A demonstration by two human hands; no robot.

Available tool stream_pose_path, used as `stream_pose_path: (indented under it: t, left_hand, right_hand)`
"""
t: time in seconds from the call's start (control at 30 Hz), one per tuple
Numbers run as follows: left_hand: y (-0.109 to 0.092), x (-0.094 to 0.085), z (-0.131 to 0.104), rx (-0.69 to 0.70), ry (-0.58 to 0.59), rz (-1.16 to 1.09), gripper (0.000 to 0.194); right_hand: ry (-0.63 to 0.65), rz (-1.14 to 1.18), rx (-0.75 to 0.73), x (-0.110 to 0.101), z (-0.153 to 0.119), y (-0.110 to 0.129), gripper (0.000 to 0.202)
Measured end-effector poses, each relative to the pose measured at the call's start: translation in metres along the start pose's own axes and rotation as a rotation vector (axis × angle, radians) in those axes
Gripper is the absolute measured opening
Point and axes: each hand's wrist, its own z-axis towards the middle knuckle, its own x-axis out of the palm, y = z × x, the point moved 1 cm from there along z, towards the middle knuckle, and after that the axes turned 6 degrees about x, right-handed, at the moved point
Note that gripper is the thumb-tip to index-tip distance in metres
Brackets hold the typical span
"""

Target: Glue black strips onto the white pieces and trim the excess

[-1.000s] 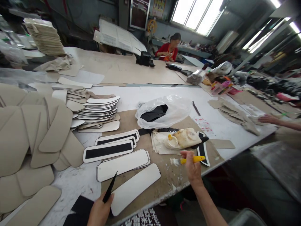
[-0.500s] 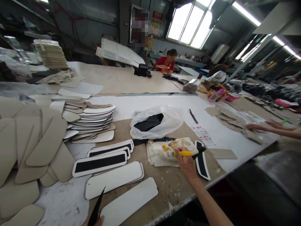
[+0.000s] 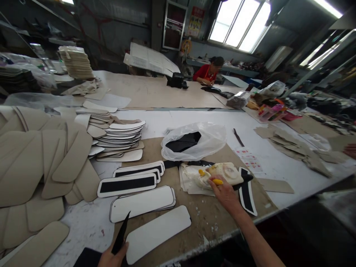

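The right hand [image 3: 226, 195], fingers clamped on a yellow-handled brush [image 3: 218, 182], has moved to the stained cream plastic container [image 3: 230, 171], suggesting dipping, while the left hand [image 3: 113, 256] grips a pointed black tool [image 3: 121, 234] beside a white round-cornered strip [image 3: 159, 235].

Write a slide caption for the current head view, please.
Right hand grips a yellow handle; left hand holds a pointed black tool.

Yellow brush [image 3: 217, 182], earlier beside the container [image 3: 228, 170], now at its opening
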Motion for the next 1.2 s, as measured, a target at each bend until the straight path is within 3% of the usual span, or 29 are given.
stream_pose_path:
  t: [0.13,0.23,0.33,0.4,0.43,0.57,0.67,0.77,0.93,1.2]
  left_hand:
    - [-0.007,-0.004,0.002,-0.026,0.045,-0.042,0.022]
    - [-0.008,-0.005,0.001,-0.033,0.085,-0.068,0.022]
    - [-0.010,-0.006,-0.004,-0.025,0.110,-0.071,0.025]
    - [-0.012,-0.007,-0.007,-0.018,0.141,-0.070,0.029]
    - [-0.012,-0.007,-0.007,-0.010,0.183,-0.070,0.029]
    - [-0.013,-0.011,-0.006,-0.020,0.253,-0.072,0.030]
    - [-0.012,-0.015,-0.005,-0.005,0.313,-0.075,0.031]
    - [-0.010,-0.017,-0.004,-0.002,0.354,-0.074,0.032]
    - [-0.004,-0.016,-0.001,-0.008,0.375,-0.062,0.031]
    - [-0.001,-0.013,0.002,0.006,0.347,-0.013,0.030]
  right_hand:
    - [-0.220,0.008,0.321,-0.001,-0.005,-0.008,0.045]
    - [-0.316,0.161,0.547,0.000,-0.016,-0.025,0.050]
    - [-0.420,0.412,0.663,0.009,-0.041,-0.029,0.044]
    - [-0.386,0.585,0.688,0.024,-0.064,-0.013,0.039]
    - [-0.309,0.657,0.691,0.033,-0.077,0.002,0.036]
    - [0.200,0.727,0.624,0.074,-0.127,0.080,0.030]
    - [0.355,0.719,0.526,0.099,-0.148,0.127,0.027]
    - [0.394,0.709,0.486,0.116,-0.157,0.146,0.027]
    - [0.411,0.673,0.463,0.134,-0.165,0.147,0.027]
    - [0.165,0.407,0.274,0.126,-0.165,0.125,0.017]
